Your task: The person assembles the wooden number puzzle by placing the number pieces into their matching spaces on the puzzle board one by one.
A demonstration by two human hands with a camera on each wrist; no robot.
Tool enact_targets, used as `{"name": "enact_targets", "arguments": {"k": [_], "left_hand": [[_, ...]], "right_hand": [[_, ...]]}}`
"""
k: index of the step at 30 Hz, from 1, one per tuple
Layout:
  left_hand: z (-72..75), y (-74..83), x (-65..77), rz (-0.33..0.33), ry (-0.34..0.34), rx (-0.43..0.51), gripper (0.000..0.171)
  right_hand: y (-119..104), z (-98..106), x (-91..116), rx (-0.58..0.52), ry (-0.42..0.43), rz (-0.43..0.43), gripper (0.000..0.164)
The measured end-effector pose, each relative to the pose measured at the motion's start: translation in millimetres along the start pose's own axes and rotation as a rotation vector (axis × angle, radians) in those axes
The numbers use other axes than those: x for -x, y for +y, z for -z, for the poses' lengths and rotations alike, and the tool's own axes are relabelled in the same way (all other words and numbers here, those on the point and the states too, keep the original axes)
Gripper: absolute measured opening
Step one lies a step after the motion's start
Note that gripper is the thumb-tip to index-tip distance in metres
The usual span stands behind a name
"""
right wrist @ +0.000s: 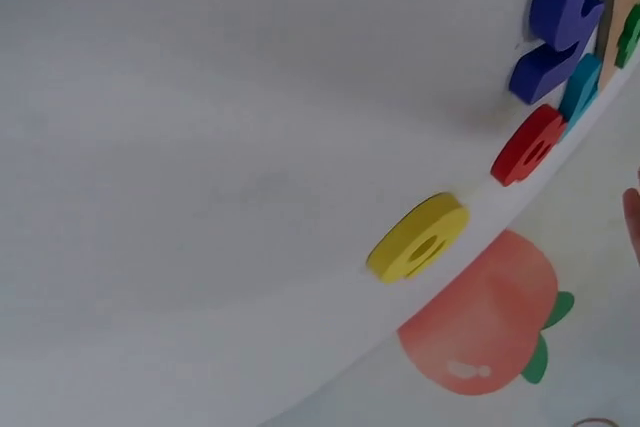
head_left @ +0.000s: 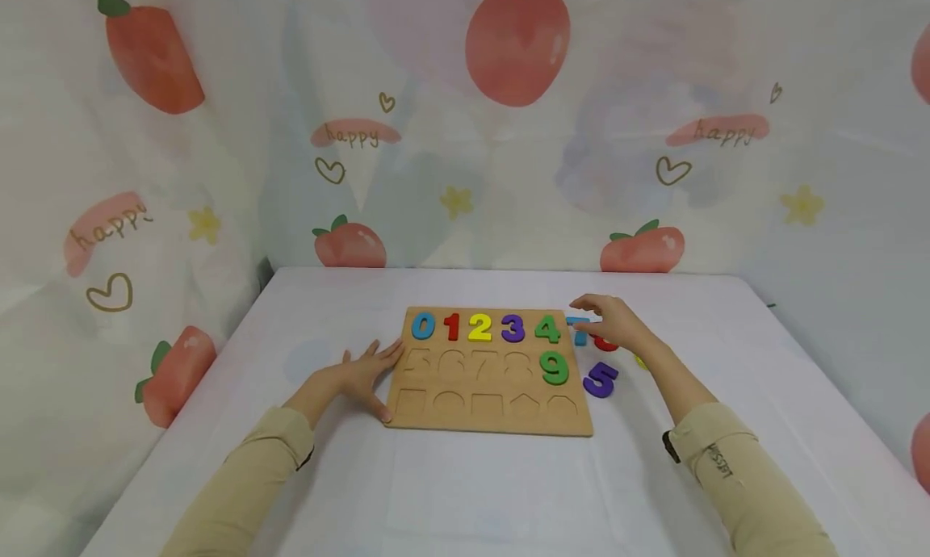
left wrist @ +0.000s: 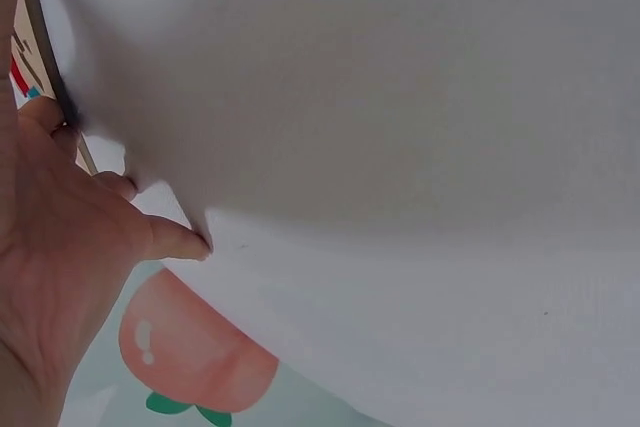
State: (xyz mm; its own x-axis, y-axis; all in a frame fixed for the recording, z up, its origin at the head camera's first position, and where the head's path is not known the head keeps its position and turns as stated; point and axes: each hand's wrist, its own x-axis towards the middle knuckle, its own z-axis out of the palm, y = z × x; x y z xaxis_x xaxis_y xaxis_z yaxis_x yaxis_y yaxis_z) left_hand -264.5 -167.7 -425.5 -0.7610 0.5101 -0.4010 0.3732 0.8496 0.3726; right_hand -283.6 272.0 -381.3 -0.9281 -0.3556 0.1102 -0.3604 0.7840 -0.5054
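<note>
A wooden number board (head_left: 443, 424) lies on the table; my left hand (head_left: 359, 377) rests at its left edge with fingers spread. Its top row holds a blue 0 (head_left: 423, 326), red 1 (head_left: 452, 327), yellow 2 (head_left: 480, 328), purple 3 (head_left: 513, 328) and green 4 (head_left: 547, 328). A green 9 (head_left: 555, 368) sits at the right of the second row. My right hand (head_left: 616, 323) hovers over the blue 7 (head_left: 580, 332), thumb and finger apart, holding nothing visible. Beside the board lie a purple 5 (head_left: 600, 380), a red number (right wrist: 527, 147) and a yellow number (right wrist: 418, 238).
The board's other second-row recesses are number-shaped, and its bottom row has geometric outlines. A white cloth covers the table (head_left: 479, 500). Fruit-patterned curtains (head_left: 501, 177) stand behind the table and along its sides.
</note>
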Motion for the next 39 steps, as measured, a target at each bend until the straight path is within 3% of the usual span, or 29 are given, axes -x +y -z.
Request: {"name": "enact_targets", "arguments": {"k": [6,16,26,39], "left_hand": [[0.1,1.6,1.3,0.0,0.002,0.003,0.124],[-1.6,-4.3,-1.0,-0.019,-0.002,0.021,0.127],[-2.4,-4.3,-2.2,0.001,-0.006,0.015,0.128],[-2.4,-3.0,2.0,-0.036,0.014,0.055,0.127]], "right_hand": [[18,13,15,0.021,0.018,-0.073,0.04],[41,27,37,0.038,-0.012,-0.107,0.041],[54,28,57,0.041,-0.075,-0.15,0.049],[36,4,66,-0.006,0.08,-0.152,0.049]]}}
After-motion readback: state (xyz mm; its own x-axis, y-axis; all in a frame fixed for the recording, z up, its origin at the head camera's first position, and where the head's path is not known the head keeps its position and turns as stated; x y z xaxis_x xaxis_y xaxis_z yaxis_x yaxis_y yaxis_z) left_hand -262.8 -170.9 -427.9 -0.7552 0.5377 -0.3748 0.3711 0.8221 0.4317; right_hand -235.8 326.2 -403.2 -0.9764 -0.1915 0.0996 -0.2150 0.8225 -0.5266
